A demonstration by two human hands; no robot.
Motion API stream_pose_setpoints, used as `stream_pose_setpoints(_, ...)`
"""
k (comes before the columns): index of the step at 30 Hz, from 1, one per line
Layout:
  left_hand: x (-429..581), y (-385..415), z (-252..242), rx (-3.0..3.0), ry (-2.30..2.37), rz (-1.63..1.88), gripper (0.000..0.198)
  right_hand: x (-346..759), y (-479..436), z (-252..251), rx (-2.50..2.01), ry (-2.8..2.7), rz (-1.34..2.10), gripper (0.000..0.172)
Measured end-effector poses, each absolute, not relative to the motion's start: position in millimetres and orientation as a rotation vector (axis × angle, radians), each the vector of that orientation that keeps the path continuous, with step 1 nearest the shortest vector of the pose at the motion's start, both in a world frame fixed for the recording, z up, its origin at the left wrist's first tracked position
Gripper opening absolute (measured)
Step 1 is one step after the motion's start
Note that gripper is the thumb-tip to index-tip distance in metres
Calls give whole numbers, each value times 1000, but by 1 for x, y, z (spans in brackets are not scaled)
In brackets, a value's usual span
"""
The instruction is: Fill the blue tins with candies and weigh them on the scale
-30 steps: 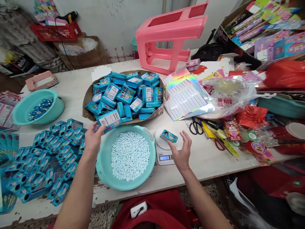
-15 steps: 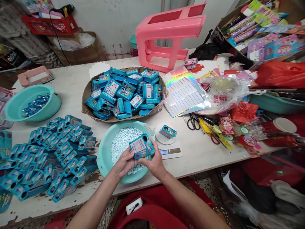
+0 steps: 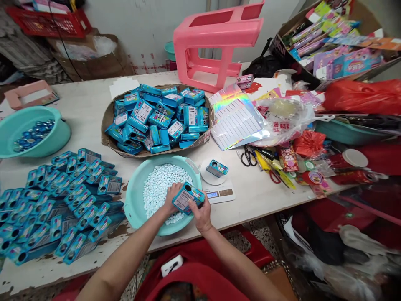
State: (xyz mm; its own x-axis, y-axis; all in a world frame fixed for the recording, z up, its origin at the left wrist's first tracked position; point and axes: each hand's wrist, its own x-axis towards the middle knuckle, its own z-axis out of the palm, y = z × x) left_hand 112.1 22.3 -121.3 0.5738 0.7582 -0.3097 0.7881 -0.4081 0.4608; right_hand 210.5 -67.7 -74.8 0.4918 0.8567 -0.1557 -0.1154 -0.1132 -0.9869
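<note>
In the head view, the right hand (image 3: pixel 203 214) is clamped on a small blue rectangular box with a printed label (image 3: pixel 185 199), its thumb pressed on the label side, and holds it tilted above the near right part of a round turquoise plastic basin (image 3: pixel 132 200). The left hand (image 3: pixel 173 197) is just behind the box's left end, down at the small pale-blue pellets (image 3: pixel 156 182) in the basin; the box covers its fingertips, so whether they are apart or together cannot be told. Just right of the basin, a second blue box with a dark round opening (image 3: pixel 217 168) lies on the round plate of a white digital scale (image 3: pixel 231 195). Beyond the basin, a shallow brown cardboard tray (image 3: pixel 199 143) holds a jumbled heap of blue boxes (image 3: pixel 159 120). More blue boxes, set close together (image 3: pixel 79 205), cover the white tabletop (image 3: pixel 257 194) to the left.
</note>
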Motion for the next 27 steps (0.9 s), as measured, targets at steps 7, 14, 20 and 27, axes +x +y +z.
stream_pose_setpoints(7, 54, 2, -116, 2275, 1128, -251, 28, 206, -60, -74, -1497, -630, 951, 38)
stream_pose_setpoints(14, 41, 28, -99, 1352, 1494, 342, 25, 204, -43, -69, -1648, -1042, 848, 36)
stream_pose_setpoints(20, 59, 36, -49, 607, 1074, 1085, 22, 193, -35, -68, -1615, -1486, 751, 30)
stream_pose_setpoints(27, 73, 41, -44, 536, 1086, 1302, 20, 185, -31, -59, -1666, -1603, 707, 32)
